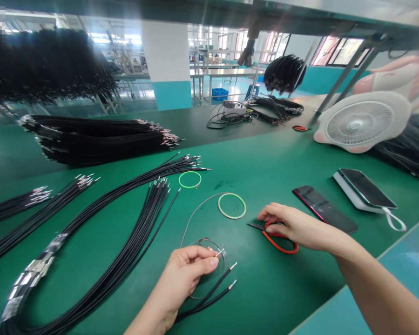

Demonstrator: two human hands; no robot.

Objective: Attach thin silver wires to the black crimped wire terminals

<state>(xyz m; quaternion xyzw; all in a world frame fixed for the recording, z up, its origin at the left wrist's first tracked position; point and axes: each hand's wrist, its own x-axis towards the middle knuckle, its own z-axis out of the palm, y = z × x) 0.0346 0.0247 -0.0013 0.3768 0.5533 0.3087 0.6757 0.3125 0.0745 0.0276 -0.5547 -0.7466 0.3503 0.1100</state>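
My left hand (pixel 193 270) pinches the stripped, whitish end of a thin wire (pixel 220 252) between thumb and forefinger. Loose loops of thin wire curl around and behind those fingers. Below them, two black cables (pixel 214 288) with bare metal tips stick out to the right. My right hand (pixel 288 223) has its fingers closed around the handles of red-handled scissors (pixel 281 246), whose dark blades point left, low over the green table. A green-and-white wire ring (pixel 232 205) lies between the hands, and a smaller green ring (pixel 190 179) lies farther back.
Bundles of black cables (pixel 118 232) cover the left side, with a thick bundle (pixel 101 139) behind. At right lie a dark phone (pixel 323 209), a white device with a strap (pixel 365 188) and a white fan (pixel 356 121). A grey box with cords (pixel 233 109) stands at the back.
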